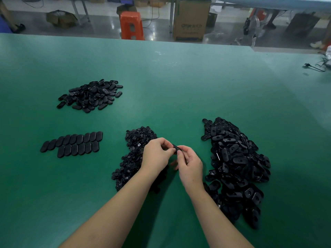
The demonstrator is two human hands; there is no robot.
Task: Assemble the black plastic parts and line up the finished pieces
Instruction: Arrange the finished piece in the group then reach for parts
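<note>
Both hands meet over the green table, holding one black oval plastic part [176,148] between them. My left hand [157,154] pinches it with curled fingertips from the left; my right hand [189,163] grips it from the right with thumb on top. A heap of small round black pieces [136,140] lies just left of and under my left hand. A large heap of oval black shells [234,161] lies to the right. Finished ovals stand in two neat rows [75,144] at the left.
Another pile of black oval parts [93,94] sits farther back on the left. The green table [179,86] ends at a far edge; beyond it stand an orange stool [131,25] and a cardboard box [190,20]. A black cable [315,67] lies at the far right.
</note>
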